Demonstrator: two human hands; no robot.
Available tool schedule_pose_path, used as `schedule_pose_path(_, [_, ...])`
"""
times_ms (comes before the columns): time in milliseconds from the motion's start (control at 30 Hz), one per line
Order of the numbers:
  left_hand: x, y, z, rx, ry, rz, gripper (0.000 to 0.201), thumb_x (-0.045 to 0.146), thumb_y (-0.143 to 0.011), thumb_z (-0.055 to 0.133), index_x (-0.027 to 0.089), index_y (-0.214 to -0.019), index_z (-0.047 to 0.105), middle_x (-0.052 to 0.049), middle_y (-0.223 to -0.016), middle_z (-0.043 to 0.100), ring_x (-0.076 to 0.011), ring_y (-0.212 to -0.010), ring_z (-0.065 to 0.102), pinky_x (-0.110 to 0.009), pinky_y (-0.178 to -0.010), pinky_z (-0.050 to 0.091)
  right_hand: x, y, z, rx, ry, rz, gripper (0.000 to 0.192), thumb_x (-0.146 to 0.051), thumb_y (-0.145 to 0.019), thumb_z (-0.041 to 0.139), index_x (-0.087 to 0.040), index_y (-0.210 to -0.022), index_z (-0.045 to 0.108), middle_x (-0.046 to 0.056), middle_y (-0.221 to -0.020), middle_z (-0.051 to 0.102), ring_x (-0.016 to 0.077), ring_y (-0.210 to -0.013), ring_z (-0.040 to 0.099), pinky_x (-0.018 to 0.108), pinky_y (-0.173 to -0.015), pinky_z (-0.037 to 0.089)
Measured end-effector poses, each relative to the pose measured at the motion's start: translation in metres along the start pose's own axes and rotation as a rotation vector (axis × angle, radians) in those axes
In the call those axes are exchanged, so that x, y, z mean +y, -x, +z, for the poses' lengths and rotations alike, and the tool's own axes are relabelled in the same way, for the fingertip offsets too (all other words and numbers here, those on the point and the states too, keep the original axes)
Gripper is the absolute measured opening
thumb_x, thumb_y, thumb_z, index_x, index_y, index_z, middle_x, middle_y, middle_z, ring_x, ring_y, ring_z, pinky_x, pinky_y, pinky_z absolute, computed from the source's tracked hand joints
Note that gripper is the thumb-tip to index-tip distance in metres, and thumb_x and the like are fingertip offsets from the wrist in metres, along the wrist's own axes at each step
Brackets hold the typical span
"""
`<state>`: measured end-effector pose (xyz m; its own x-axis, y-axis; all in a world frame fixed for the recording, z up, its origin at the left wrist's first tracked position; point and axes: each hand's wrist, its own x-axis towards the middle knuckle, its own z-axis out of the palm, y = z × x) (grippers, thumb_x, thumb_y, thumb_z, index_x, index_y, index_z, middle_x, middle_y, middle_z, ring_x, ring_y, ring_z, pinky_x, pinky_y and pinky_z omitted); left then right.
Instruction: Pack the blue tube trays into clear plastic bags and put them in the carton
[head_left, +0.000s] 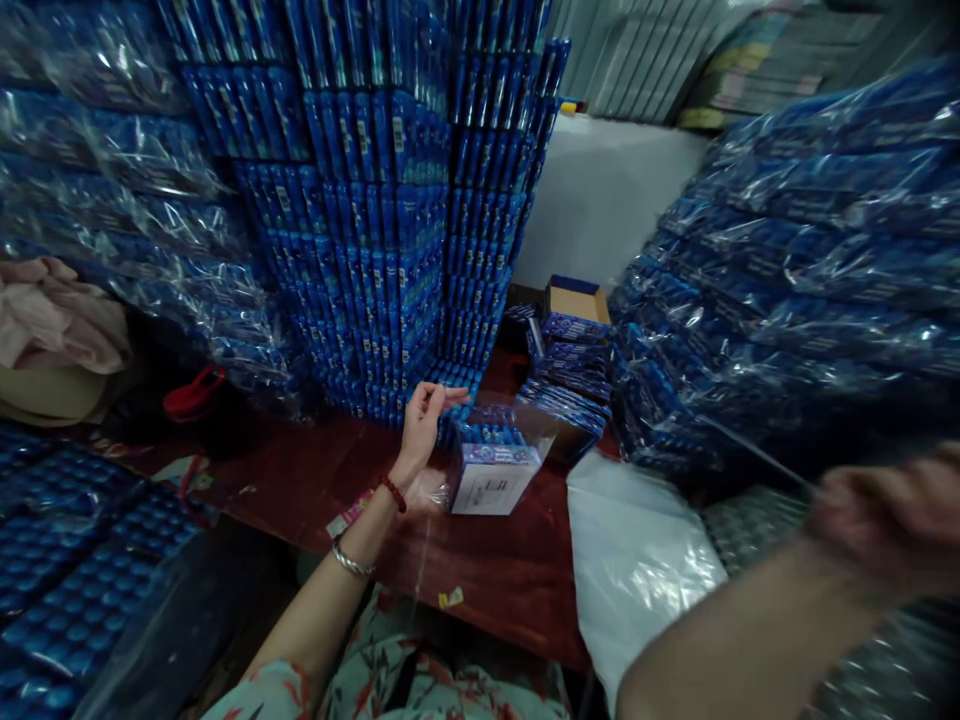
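Head view: the left hand [424, 425] is raised above the red table [495, 570], fingers pinched on the clear wrap of a box bundle [495, 465] standing on the table before a blue box stack [390, 200]. The right hand [885, 515], blurred, appears closed on a thin strand; grip uncertain.

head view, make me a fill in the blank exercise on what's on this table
1. The left hand pinches the clear wrap above a small pack of boxes whose main colour is ____.
2. That pack rests on a dark ____ table.
3. On the left wrist sit a red bead bracelet and a ____ bangle.
4. The right hand is too ____ to show what it holds.

Missing words: blue; red; silver; blurred
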<state>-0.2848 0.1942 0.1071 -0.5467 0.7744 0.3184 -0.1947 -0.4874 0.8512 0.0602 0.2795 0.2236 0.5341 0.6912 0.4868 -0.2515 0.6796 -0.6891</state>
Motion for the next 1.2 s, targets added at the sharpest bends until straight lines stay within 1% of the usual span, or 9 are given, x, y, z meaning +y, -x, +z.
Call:
schedule_pose_path(33, [-0.001,0.000,0.002,0.002,0.008,-0.007,0.030,0.047,-0.084,0.054,0.019,-0.079,0.045,-0.006,-0.088,0.073,-0.0190,-0.082,0.069,-0.037,-0.086,0.050,-0.006,0.026,-0.010,-0.111,0.042,0.034,0.007,-0.042,-0.076,0.065,-0.038,-0.073,0.069,0.001,-0.071,0.067,0.0115,-0.046,0.048,0.032,-0.037,0.023])
schedule_pose_path(100, [-0.004,-0.002,0.007,0.000,0.014,-0.009,0.031,0.050,-0.084,0.052,0.020,-0.081,0.042,-0.005,-0.085,0.073,-0.0189,-0.079,0.070,-0.037,-0.084,0.051,-0.004,0.090,-0.014,-0.691,0.383,0.040,0.011,-0.029,-0.077,0.065,-0.035,-0.085,0.069,0.001,-0.069,0.066,0.0108,-0.041,0.046,0.029,-0.034,0.029])
schedule_pose_path(167, [-0.006,-0.004,0.009,-0.008,0.024,0.000,0.032,0.051,-0.084,0.051,0.021,-0.081,0.040,-0.004,-0.081,0.073,-0.0188,-0.077,0.070,-0.037,-0.083,0.050,0.013,0.154,-0.004,-1.182,0.587,-0.162,0.031,-0.016,-0.080,0.054,-0.031,-0.105,0.065,0.005,-0.097,0.069,0.0190,-0.078,0.065,0.034,-0.056,0.052])
schedule_pose_path(233, [-0.005,-0.005,0.010,-0.018,0.032,0.001,0.033,0.052,-0.084,0.052,0.022,-0.081,0.039,-0.002,-0.078,0.072,-0.0189,-0.075,0.070,-0.036,-0.082,0.050,0.040,0.202,0.011,-1.340,0.757,-0.477,0.052,-0.005,-0.080,0.040,-0.027,-0.124,0.055,0.007,-0.127,0.057,0.0260,-0.118,0.052,0.046,-0.087,0.050])
schedule_pose_path(433, [0.005,0.016,0.007,-0.085,-0.038,-0.018,0.028,0.046,-0.086,0.051,0.022,-0.079,0.039,0.000,-0.070,0.070,-0.0173,-0.072,0.068,-0.032,-0.077,0.049,0.107,0.247,0.038,-1.147,1.186,-0.605,0.056,-0.003,-0.085,0.034,-0.018,-0.139,0.037,0.012,-0.142,0.041,0.0319,-0.131,0.036,0.056,-0.096,0.037])
schedule_pose_path(667, [-0.013,0.078,-0.013,-0.315,-0.488,-0.007,0.022,0.034,-0.093,0.041,0.021,-0.085,0.057,-0.004,-0.091,0.068,-0.0161,-0.087,0.064,-0.028,-0.084,0.046,0.121,0.249,0.027,-1.012,0.852,-0.310,0.051,-0.008,-0.085,0.034,-0.016,-0.134,0.043,0.014,-0.139,0.045,0.0259,-0.134,0.034,0.049,-0.101,0.036])
schedule_pose_path(900, [-0.023,0.084,-0.030,-0.598,-0.679,0.232,0.026,0.021,-0.093,0.039,0.021,-0.103,0.063,-0.007,-0.109,0.067,-0.0190,-0.112,0.056,-0.037,-0.101,0.042,0.121,0.196,0.001,-0.228,0.394,0.389,0.039,-0.042,-0.085,0.041,-0.018,-0.115,0.049,0.004,-0.089,0.061,0.0143,-0.071,0.058,0.028,-0.064,0.046])
schedule_pose_path(1100, [-0.028,0.080,-0.033,-0.722,-0.743,0.364,0.028,0.014,-0.090,0.038,0.019,-0.105,0.061,-0.009,-0.111,0.067,-0.0183,-0.110,0.059,-0.040,-0.104,0.041,0.114,0.144,0.051,-0.627,0.455,0.436,0.043,-0.059,-0.076,0.051,-0.018,-0.065,0.049,-0.004,-0.061,0.044,0.0100,-0.059,0.038,0.024,-0.055,0.029])
schedule_pose_path(1200, [-0.027,0.081,-0.039,-0.749,-0.760,0.374,0.029,0.013,-0.089,0.037,0.020,-0.107,0.060,-0.008,-0.109,0.068,-0.0179,-0.110,0.059,-0.045,-0.109,0.034,0.109,0.156,0.045,-0.590,0.436,0.288,0.042,-0.052,-0.082,0.050,-0.019,-0.058,0.039,-0.006,-0.058,0.032,0.0092,-0.058,0.030,0.025,-0.055,0.025])
